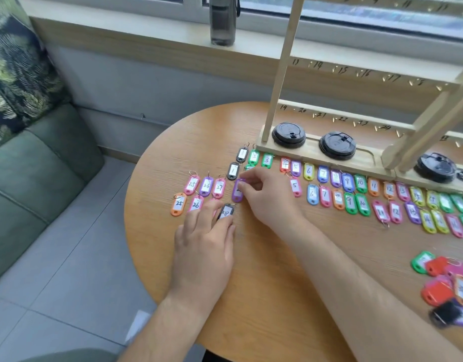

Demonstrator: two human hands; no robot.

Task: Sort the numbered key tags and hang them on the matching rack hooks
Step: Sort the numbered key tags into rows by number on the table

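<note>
Coloured numbered key tags lie in two rows across the round wooden table [251,283]. My left hand [207,246] rests on the table, its fingertips on a black tag marked 28 [226,211]. My right hand [264,194] pinches the top of a purple tag [237,193] just right of a pink tag 27 [219,188]. Tags 25 and 26 [191,184] lie further left. A wooden rack [356,116] with numbered hooks stands at the table's back. An unsorted pile of tags [450,286] sits at the right edge.
Three black cup lids [288,134] sit on the rack's base. A dark water bottle [222,20] stands on the window sill behind. A green sofa [29,165] with a patterned cushion is at the left, beside the tiled floor.
</note>
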